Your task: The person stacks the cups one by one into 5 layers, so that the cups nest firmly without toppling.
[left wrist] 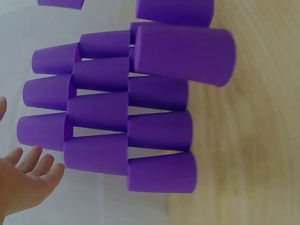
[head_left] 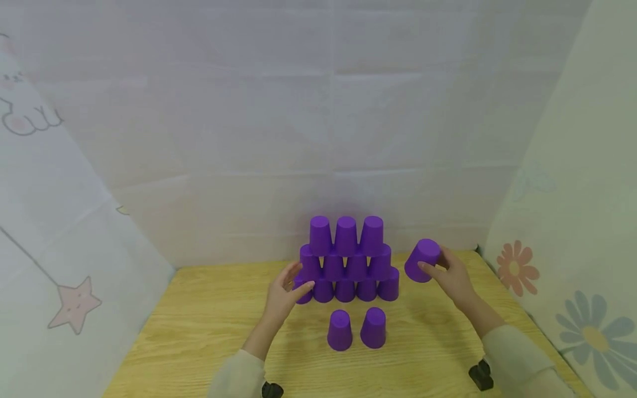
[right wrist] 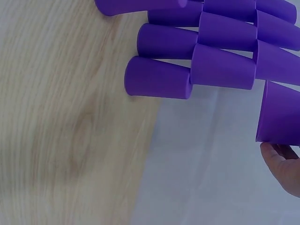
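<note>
Purple cups stand upside down in a three-row stack (head_left: 346, 235), with three cups in the top row and several in each row below. To the right of the stack, my right hand (head_left: 454, 281) grips a single purple cup (head_left: 423, 254) by its side, tilted and raised off the table; the right wrist view shows this held cup (right wrist: 283, 115) partly cut off by the frame. My left hand (head_left: 280, 301) is beside the stack's left end, fingers spread, holding nothing. Two more upside-down cups, a left one (head_left: 340, 331) and a right one (head_left: 374, 329), stand apart in front.
The cups stand on a wood-grain table (head_left: 209, 320). A pale cloth backdrop (head_left: 249, 138) rises close behind the stack, and a flower-printed side sheet (head_left: 594, 338) borders the table's right side.
</note>
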`<state>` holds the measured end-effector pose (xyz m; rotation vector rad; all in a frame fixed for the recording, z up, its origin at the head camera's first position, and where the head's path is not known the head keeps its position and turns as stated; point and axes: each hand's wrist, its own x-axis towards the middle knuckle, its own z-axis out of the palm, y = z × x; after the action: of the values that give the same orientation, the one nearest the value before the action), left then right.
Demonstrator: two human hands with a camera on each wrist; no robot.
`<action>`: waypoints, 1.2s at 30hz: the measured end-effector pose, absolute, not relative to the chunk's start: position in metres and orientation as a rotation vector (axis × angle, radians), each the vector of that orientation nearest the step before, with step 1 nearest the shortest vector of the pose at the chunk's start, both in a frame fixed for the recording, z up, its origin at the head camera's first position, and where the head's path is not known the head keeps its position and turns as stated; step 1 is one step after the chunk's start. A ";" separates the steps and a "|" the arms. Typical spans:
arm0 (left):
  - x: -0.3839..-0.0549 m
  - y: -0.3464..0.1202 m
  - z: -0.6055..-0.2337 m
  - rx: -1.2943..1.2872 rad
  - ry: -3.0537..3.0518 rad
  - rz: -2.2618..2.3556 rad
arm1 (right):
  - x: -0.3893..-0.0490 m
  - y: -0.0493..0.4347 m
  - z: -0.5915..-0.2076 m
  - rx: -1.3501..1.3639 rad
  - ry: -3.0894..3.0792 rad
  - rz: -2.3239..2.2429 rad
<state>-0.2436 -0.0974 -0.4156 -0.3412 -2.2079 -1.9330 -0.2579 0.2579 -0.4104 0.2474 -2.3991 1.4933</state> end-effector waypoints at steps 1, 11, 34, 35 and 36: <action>-0.241 -0.097 -0.419 -0.341 -2.211 -1.938 | -0.259 0.257 -0.408 0.251 -2.398 1.491; -0.222 -0.086 -0.453 -0.430 -2.264 -1.909 | -0.271 0.249 -0.382 0.315 -2.333 1.502; -0.222 -0.054 -0.517 -0.385 -2.350 -1.939 | -0.294 0.218 -0.338 0.283 -2.362 1.461; -0.224 -0.053 -0.522 -0.388 -2.360 -1.930 | -0.295 0.216 -0.337 0.280 -2.357 1.462; -0.226 -0.051 -0.525 -0.394 -2.366 -1.921 | -0.296 0.214 -0.335 0.272 -2.352 1.466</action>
<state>-0.2259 -0.0513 -0.5254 -0.3942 -2.3661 -1.9205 -0.2961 0.2140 -0.3349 0.2719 -2.3517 1.4656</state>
